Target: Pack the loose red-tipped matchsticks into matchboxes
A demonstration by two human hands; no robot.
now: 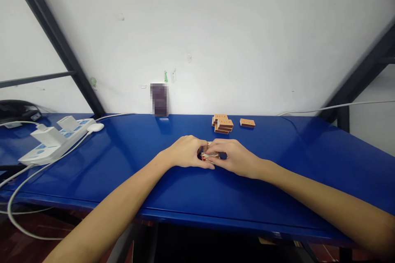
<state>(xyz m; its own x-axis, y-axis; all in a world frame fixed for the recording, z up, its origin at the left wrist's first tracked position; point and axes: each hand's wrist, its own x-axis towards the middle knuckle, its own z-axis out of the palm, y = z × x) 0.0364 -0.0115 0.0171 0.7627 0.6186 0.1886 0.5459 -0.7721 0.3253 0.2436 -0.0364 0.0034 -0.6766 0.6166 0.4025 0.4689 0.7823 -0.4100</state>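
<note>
Near the middle of the blue table my left hand point(189, 152) and my right hand point(236, 157) meet over a small bundle of matches point(210, 155) with pale sticks and some red at the left end. Bent fingers and the thumb of my left hand close around its left side. From the right, the thumb and fingers of my right hand pinch the same bundle. My fingers cover much of it, so whether a box tray lies beneath cannot be made out. Just beyond my hands is a stack of orange-brown matchboxes point(222, 123).
A single matchbox point(247, 123) lies right of the stack. Against the white wall leans a dark, pixelated upright object point(159, 100). At left, a white power strip point(58, 144) holds plugs and cables. Black metal frame bars point(54, 35) rise at both sides.
</note>
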